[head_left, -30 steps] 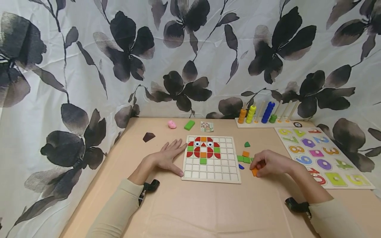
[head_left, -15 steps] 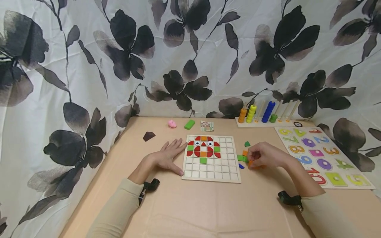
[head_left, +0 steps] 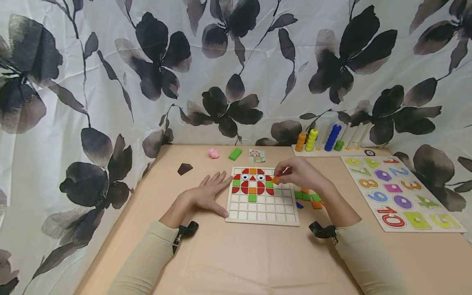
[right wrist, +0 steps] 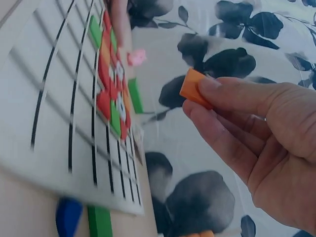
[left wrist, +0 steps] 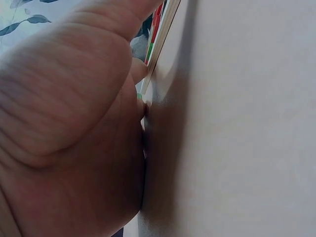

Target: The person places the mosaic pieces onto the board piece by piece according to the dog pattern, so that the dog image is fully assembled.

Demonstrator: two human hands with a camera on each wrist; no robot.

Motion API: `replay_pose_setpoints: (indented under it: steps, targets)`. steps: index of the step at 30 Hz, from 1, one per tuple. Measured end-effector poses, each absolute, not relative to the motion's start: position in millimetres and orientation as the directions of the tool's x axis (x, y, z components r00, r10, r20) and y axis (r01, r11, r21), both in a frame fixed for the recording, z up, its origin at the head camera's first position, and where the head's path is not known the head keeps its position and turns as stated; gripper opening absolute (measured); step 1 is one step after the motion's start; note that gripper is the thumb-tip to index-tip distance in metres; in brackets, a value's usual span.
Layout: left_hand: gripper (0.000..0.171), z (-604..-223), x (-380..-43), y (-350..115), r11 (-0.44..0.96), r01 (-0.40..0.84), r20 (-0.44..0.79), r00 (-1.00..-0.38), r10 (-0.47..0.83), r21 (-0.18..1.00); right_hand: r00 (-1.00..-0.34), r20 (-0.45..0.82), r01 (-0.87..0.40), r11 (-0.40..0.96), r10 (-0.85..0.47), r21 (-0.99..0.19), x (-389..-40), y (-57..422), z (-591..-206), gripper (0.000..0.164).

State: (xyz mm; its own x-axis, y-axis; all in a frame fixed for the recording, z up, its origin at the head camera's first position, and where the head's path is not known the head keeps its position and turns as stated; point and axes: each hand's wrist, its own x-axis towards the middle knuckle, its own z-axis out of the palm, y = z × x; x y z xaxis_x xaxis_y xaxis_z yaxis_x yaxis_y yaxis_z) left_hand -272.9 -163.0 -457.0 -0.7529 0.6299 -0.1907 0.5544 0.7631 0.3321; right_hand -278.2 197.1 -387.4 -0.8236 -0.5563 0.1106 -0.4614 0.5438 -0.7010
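Between thumb and fingers, my right hand (head_left: 300, 174) pinches a small orange square tile (right wrist: 192, 85). It holds the tile just above the right side of the patterned area on a white grid board (head_left: 274, 213). Red, green, orange and white tiles (head_left: 252, 184), with two eye pieces, form an owl-like figure in the board's upper left. My left hand (head_left: 206, 196) rests on the table with fingers spread, thumb and fingertips at the board's left edge. In the left wrist view, the palm hides most of the board.
Loose green tiles (head_left: 304, 196), orange tiles (head_left: 317, 204) and a blue piece (head_left: 300, 205) lie right of the board. A number puzzle (head_left: 402, 192) and peg stacker (head_left: 328, 153) stand farther right. Behind are a picture card (head_left: 256, 155), green block (head_left: 234, 154) and pink object (head_left: 213, 153).
My right hand has moved left from the loose pieces to above the board, carrying an orange tile. My left hand has stayed in place.
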Motion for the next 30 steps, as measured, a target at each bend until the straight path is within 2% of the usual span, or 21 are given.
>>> replay_pose_setpoints:
  steps: [8, 17, 30]
  targets:
    - [0.126, -457, -274, -162, 0.762, 0.551, -0.186, -0.755, 0.629, 0.340, -0.776, 0.150, -0.546, 0.532, -0.613, -0.647, -280, 172, -405, 0.012]
    - [0.126, -457, -273, -162, 0.766, 0.549, -0.192, -0.756, 0.625, 0.334, -0.718, 0.060, -0.566, 0.531, -0.693, -0.630, -276, 151, -425, 0.013]
    - [0.128, -458, -276, -163, 0.757, 0.569, -0.176, -0.750, 0.638, 0.322, -0.734, 0.033, -0.559, 0.577, -0.678, -0.595, -275, 144, -433, 0.012]
